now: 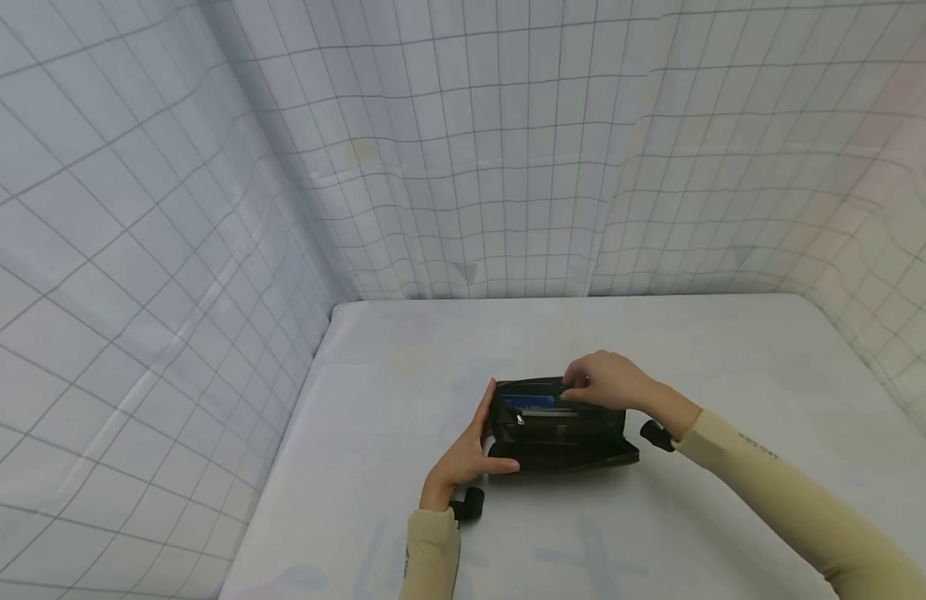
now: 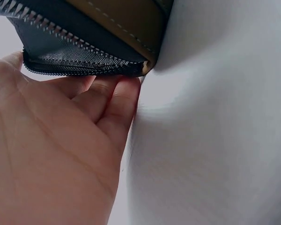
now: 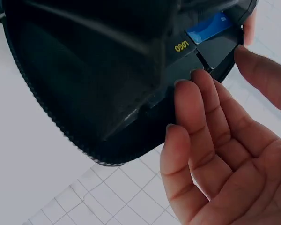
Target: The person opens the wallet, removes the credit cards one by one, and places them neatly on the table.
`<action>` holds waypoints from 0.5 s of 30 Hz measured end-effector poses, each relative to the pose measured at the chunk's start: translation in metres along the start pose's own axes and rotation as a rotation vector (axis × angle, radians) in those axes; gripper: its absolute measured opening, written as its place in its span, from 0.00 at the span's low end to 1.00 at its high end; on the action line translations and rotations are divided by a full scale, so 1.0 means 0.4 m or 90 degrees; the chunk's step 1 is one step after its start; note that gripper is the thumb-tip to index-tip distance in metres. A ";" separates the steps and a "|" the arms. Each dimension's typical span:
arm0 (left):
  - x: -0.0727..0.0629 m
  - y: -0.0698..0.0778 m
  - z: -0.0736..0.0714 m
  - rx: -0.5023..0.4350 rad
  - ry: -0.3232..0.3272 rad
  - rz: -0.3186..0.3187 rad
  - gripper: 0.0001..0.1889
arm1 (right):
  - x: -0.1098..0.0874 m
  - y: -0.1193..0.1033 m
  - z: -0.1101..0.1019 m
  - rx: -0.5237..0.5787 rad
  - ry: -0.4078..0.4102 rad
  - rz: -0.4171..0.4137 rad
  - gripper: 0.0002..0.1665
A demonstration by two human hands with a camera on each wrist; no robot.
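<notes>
A long black zip-around wallet [image 1: 568, 429] lies spread on the table, its inside facing up. A blue card [image 1: 528, 402] shows in a slot of its back panel, beside a small yellow "LOGO" print [image 3: 181, 46] in the right wrist view. My left hand [image 1: 463, 454] holds the wallet's left end, thumb over the front flap, fingers against the end and back panel. Over the back panel is my right hand [image 1: 608, 381], fingers loosely bent near the card slots. In the right wrist view its thumb and fingertips stand apart, with nothing visible pinched between them.
A white cloth covers the table [image 1: 387, 358]. Grid-patterned white curtains [image 1: 493, 167] hang behind it and on both sides. Small black devices sit at the left wrist [image 1: 468, 504] and the right wrist [image 1: 657, 435].
</notes>
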State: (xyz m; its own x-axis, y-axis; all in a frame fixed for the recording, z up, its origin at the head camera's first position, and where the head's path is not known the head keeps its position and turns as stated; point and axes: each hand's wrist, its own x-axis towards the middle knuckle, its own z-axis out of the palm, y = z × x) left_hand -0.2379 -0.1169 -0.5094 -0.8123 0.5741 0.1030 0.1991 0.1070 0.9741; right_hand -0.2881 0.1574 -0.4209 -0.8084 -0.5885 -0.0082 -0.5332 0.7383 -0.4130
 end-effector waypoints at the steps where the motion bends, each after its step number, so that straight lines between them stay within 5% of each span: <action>1: 0.000 -0.001 -0.001 -0.001 -0.001 0.000 0.63 | 0.005 -0.001 -0.001 -0.001 0.003 0.003 0.15; 15: 0.002 -0.004 -0.004 -0.003 -0.021 0.003 0.63 | 0.072 0.004 0.021 -0.061 0.037 0.021 0.19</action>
State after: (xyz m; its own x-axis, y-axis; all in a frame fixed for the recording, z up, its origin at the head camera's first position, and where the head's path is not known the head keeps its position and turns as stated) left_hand -0.2399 -0.1179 -0.5105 -0.7929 0.6009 0.1011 0.2008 0.1010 0.9744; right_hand -0.3100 0.1386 -0.4295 -0.8377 -0.5452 0.0331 -0.5250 0.7870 -0.3241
